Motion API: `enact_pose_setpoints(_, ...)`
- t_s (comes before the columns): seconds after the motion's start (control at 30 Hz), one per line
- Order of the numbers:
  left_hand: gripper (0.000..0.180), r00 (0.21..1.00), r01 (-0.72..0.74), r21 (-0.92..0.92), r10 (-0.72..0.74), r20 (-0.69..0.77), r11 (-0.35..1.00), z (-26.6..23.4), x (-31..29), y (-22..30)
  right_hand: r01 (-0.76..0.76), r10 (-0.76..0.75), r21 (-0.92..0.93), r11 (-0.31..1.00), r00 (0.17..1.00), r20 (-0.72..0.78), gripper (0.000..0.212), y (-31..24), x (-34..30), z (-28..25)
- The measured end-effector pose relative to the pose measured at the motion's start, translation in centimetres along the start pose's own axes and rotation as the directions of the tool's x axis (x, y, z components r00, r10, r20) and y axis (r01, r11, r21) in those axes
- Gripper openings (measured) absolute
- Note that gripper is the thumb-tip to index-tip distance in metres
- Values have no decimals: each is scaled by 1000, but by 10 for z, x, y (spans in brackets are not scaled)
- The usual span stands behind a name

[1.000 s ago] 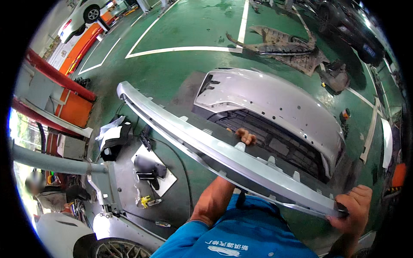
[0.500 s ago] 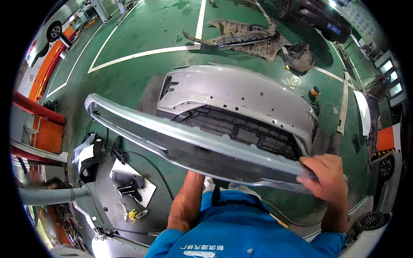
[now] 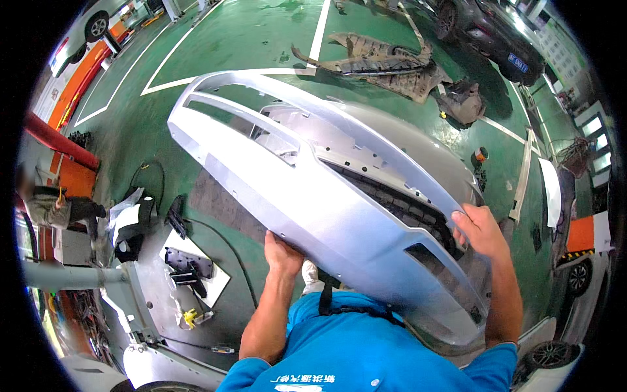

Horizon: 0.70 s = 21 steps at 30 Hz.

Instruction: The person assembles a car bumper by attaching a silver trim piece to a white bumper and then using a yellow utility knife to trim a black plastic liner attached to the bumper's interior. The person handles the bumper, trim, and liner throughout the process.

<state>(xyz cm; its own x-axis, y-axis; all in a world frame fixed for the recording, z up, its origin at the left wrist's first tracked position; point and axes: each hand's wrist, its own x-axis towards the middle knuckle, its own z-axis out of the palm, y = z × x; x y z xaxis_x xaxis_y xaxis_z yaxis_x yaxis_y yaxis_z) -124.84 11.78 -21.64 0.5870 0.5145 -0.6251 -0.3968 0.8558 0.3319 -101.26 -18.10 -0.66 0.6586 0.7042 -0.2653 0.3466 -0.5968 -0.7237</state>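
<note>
A silver car bumper cover (image 3: 274,189) with long cut-out openings is held up at a slant in front of my body. My left hand (image 3: 283,256) supports its near long edge, with the fingertips partly hidden beneath it. Around the far rim at the right end, my right hand (image 3: 482,232) is closed with the thumb on the outside. Behind it, partly covered from sight, a second silver bumper (image 3: 405,137) with round sensor holes and a black grille (image 3: 392,196) lies on the floor.
Dirty dark undertray panels (image 3: 392,72) lie beyond, near a dark car (image 3: 486,39). At left are a white board with black parts (image 3: 212,287), a yellow-capped item (image 3: 189,318) and a grey lift arm (image 3: 72,277). Another person (image 3: 62,209) is at the far left.
The held bumper cover has turned so its broad outer face shows, and its left end has swung farther away. My left hand has come into view at its near edge.
</note>
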Motion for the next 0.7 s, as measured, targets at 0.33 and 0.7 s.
enact_pose_setpoints(0.33, 57, 989, 31, 18, -34, 146, 999, -14, 1, 8, -148, 133, 195, 970, 987, 91, 36, 30, 2, 0)
enact_pose_setpoints(0.7, 54, 983, 81, 8, -81, 166, 997, -20, 4, 14, -181, 164, 234, 955, 982, 88, 33, 33, -9, 9)
